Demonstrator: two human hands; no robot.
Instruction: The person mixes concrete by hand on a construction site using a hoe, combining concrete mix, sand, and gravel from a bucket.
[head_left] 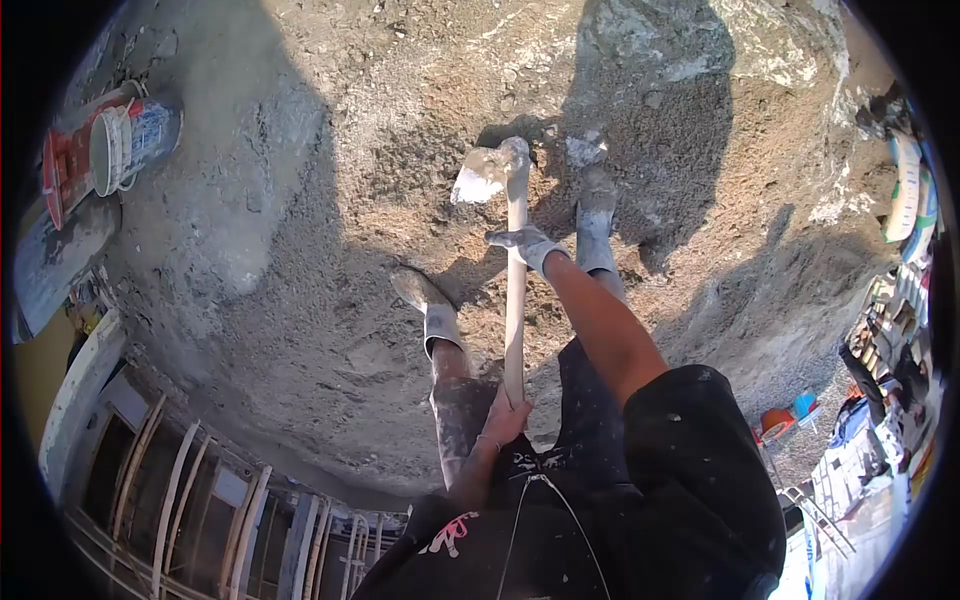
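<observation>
A hoe with a wide metal blade (482, 176) and a long wooden handle (516, 310) runs lengthwise in front of my body. My right hand (527, 245), in a greyish glove, is wrapped round the upper part of the handle, not far below the hoe's head. My left hand (506, 418) looks bare and grips the handle's lower end close to my waist. The blade is at the ground (430, 110) just beyond my boots; whether it touches the loose grey-brown material cannot be made out. One boot (440, 318) stands left of the handle, the other (594, 235) right of it.
At the upper left stand a white bucket (112, 150) and a red container (75, 165). Wooden poles (170, 500) line the lower left. Filled bags (905, 190) lie at the right edge, with an orange container (775, 422) and assorted clutter below them.
</observation>
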